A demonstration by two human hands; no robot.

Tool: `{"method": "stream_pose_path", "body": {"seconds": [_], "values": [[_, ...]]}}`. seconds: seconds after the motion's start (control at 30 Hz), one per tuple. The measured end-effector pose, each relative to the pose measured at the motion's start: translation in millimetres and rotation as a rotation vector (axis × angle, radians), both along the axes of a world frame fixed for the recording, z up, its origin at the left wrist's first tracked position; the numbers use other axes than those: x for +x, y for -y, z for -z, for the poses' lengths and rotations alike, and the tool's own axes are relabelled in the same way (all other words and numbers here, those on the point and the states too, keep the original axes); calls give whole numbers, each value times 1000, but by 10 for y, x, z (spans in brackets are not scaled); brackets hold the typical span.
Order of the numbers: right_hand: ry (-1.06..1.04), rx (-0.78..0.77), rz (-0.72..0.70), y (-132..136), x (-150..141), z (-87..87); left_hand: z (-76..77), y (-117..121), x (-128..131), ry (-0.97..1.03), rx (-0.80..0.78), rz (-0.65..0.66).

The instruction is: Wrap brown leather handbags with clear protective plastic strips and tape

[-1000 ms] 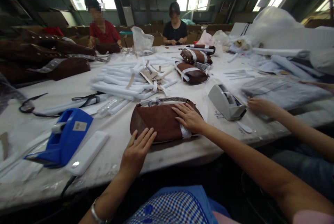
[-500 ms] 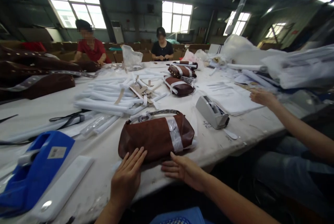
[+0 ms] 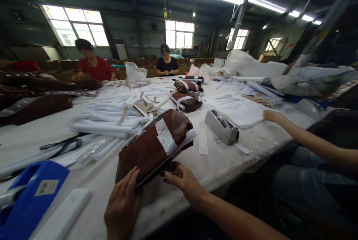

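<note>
A brown leather handbag (image 3: 145, 150) with a white wrap band (image 3: 165, 137) lies tilted in front of me, its right end raised and turned away. My left hand (image 3: 123, 199) grips its near left corner, the fingers pressed along the front and the thumb hidden. At the bag's lower edge is my right hand (image 3: 186, 184), with curled fingers reaching under it; their tips are partly hidden. White padding (image 3: 188, 139) sticks out along the bag's underside at the right. A grey tape dispenser (image 3: 220, 127) stands right of the bag.
White foam tubes (image 3: 103, 117) and cardboard strips (image 3: 142, 107) are heaped behind the bag. A blue tape dispenser (image 3: 36, 199) and a white block (image 3: 64, 214) sit at the left. More wrapped bags (image 3: 186, 100) lie farther back. A co-worker's hand (image 3: 272, 117) touches white sheets (image 3: 235, 111) at the right.
The handbag has turned counter-clockwise and its right end has lifted. My left hand has shifted down with its corner, and my right fingers have curled under its edge. The view has tilted up.
</note>
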State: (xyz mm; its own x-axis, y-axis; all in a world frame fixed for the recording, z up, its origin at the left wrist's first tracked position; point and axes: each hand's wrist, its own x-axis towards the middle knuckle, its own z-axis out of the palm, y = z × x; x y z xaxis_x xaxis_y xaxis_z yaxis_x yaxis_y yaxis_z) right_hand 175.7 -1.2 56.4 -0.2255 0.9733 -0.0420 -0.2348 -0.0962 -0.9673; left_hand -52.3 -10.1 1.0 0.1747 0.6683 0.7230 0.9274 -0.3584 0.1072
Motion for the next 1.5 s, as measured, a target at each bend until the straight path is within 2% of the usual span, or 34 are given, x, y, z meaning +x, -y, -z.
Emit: {"method": "stream_pose_path", "body": {"seconds": [0.07,0.13,0.17,0.23,0.27,0.33,0.43,0.5,0.6,0.67,0.73,0.8,0.83,0.87,0.93,1.03,1.1,1.17,1.27,1.33,1.4,1.5], "values": [[419,269,130,-226,363,25,-16,-29,-32,33,8,-11],[813,496,421,-486,810,109,-31,-59,-40,53,34,-29],[964,536,532,-612,1031,167,-37,-76,-36,60,44,-36],[1205,466,660,-827,1402,289,-49,-109,-15,77,50,-40],[1252,404,673,-907,1532,342,-57,-124,-3,91,48,-45],[1215,274,634,-1003,1665,409,-75,-154,16,117,46,-65],[1053,177,536,-941,1581,395,-111,-191,27,142,47,-105],[833,63,468,-727,1408,339,-139,-206,36,155,45,-134],[204,-301,304,-165,1133,262,-185,-212,62,200,28,-195],[-15,-500,195,261,1031,228,-214,-212,78,225,15,-225],[34,-591,58,605,1034,190,-237,-214,83,237,13,-245],[282,-570,-60,788,1125,134,-255,-222,79,244,17,-254],[452,-503,-80,810,1187,101,-264,-226,77,251,17,-255],[623,-395,-58,789,1248,67,-272,-230,76,259,16,-249],[906,-115,72,642,1334,16,-289,-234,81,273,11,-228],[1043,236,235,279,1298,43,-316,-230,102,279,10,-215],[1071,390,217,24,1160,148,-334,-227,110,285,9,-221],[1163,512,135,-197,964,292,-354,-232,102,304,2,-232],[1298,578,-52,-431,653,474,-397,-258,64,339,1,-264],[1317,572,-101,-531,494,529,-430,-283,31,354,17,-296],[1280,540,-71,-610,408,536,-460,-304,2,370,32,-325],[1094,437,39,-732,425,512,-485,-319,-17,395,31,-344]]}}
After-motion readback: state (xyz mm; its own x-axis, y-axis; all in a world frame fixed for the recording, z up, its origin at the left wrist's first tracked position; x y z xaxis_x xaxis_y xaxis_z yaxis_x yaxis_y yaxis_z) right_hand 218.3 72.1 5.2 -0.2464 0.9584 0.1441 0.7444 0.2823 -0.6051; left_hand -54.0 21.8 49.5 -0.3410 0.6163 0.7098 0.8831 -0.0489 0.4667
